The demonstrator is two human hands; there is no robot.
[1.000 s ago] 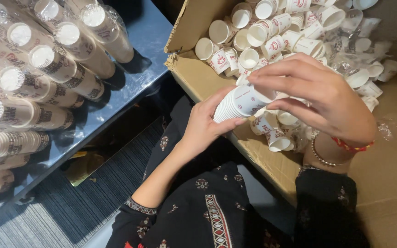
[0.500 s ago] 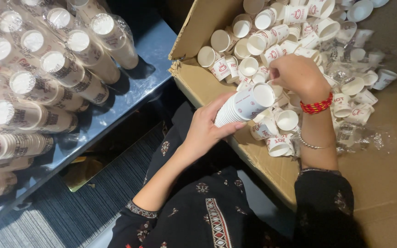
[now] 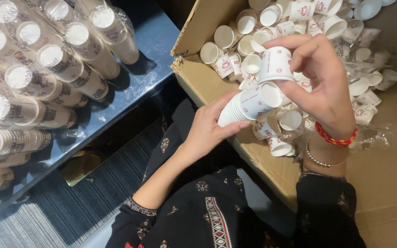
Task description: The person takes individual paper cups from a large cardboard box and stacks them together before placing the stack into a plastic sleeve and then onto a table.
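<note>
On dark shelf [image 3: 152, 41] at far left, wrapped cup sleeves [image 3: 47, 78]. Centre: left hand [image 3: 210, 128] gripping stack of nested cups [image 3: 249, 104]. Just above, right hand [image 3: 324, 87] pinching single paper cup [image 3: 276, 64] over cardboard box [image 3: 207, 82] of loose cups [image 3: 253, 32].

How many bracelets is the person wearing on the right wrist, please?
2: a red and yellow thread band just below the right hand, and a thin silver beaded bracelet beside the sleeve cuff. None appear hidden.

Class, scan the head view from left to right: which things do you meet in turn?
Wrapped cup stacks → left hand → nested stack of cups → right hand holding a single cup → clear wrapper.
</note>
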